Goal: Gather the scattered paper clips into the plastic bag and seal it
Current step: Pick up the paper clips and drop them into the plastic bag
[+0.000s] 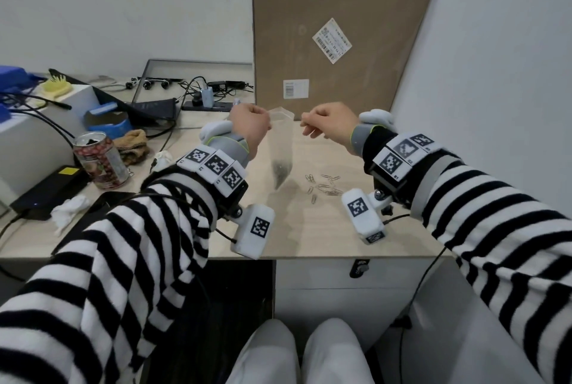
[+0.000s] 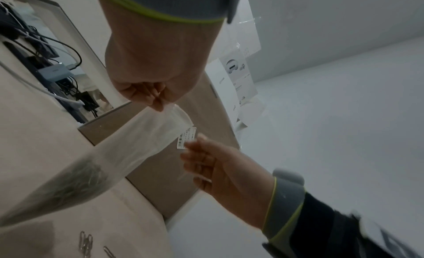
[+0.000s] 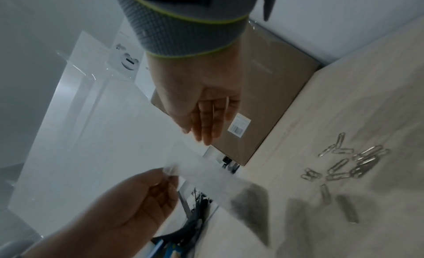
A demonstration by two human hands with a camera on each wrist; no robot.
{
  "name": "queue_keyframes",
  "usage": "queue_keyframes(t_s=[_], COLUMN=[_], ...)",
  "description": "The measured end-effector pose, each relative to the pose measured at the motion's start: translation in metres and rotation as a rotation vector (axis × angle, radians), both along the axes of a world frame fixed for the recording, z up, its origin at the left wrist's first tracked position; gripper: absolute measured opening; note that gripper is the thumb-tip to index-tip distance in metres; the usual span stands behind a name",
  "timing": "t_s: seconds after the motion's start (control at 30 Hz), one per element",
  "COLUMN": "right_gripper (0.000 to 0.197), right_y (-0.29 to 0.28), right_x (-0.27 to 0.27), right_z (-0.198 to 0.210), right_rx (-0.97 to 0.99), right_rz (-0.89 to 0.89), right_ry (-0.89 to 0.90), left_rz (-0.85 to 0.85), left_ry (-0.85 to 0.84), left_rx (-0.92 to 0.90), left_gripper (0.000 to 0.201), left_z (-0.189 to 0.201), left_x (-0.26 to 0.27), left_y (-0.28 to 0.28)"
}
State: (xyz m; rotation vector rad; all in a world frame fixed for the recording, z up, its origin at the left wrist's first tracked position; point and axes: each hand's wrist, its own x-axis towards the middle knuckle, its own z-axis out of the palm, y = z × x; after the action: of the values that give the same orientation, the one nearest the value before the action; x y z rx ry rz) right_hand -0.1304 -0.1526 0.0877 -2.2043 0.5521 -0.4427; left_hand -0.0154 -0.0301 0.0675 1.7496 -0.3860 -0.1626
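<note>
Above the table, the left hand is pinching the plastic bag aloft; the right hand is clasping paper clips, partly hidden. More loose clips are lying below.

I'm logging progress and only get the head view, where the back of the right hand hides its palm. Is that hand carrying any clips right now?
Observer: Yes. The right wrist view shows thin paper clips lying against the inner side of the right hand, at its fingers.
Operator: Is the bag ready to take them? From the head view I can't judge its mouth.
Observer: In the left wrist view the mouth of the plastic bag gapes in a curve, and the left hand pinches one edge of it.
</note>
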Motion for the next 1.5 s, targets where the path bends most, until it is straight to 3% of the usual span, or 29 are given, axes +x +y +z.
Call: queue_keyframes(t_s=[0.13, 0.23, 0.43, 0.63, 0.87, 1.1, 1.3, 1.43, 1.5], right_gripper=[0.024, 0.042, 0.066, 0.072, 0.065, 0.067, 0.070, 0.065, 0.072], right_y=[-0.017, -0.020, 0.009, -0.011, -0.029, -0.013, -0.040, -0.061, -0.068], right_x=[-0.018, -0.033, -0.034, -0.032, -0.033, 0.008, -0.010, -0.011, -0.010], right_z=[-0.027, -0.053, -0.096, -0.136, -0.123, -0.118, -0.113, -0.102, -0.100], right_rx=[-0.314, -0.414, -0.599, -0.590, -0.614, -0.519, -0.588, -0.507, -0.496], right_rz=[0.053, 0.136, 0.390, 0.348, 0.210, 0.335, 0.333, 0.287, 0.257], right_ry=[0.336, 0.604, 0.850, 0.826, 0.721, 0.817, 0.956, 0.787, 0.752], left_rz=[0.058, 0.070, 0.021, -0.077, -0.108, -0.144, -0.191, -0.202, -0.201], left_ry=[-0.039, -0.021, 0.076, 0.095, 0.103, 0.130, 0.166, 0.177, 0.185], left_rx=[-0.020, 0.009, 0.086, 0.091, 0.053, 0.034, 0.021, 0.026, 0.030], left_gripper=[0.027, 0.021, 0.021, 0.019, 0.018, 0.016, 0.013, 0.019, 0.019], left_z=[0.002, -0.008, -0.044, -0.062, -0.072, -0.079, -0.084, -0.087, -0.088], left_x=[0.003, 0.002, -0.005, -0.014, -0.008, -0.007, -0.002, -0.003, -0.005], left_y=[0.009, 0.010, 0.003, -0.006, -0.017, -0.028, -0.030, -0.035, -0.037])
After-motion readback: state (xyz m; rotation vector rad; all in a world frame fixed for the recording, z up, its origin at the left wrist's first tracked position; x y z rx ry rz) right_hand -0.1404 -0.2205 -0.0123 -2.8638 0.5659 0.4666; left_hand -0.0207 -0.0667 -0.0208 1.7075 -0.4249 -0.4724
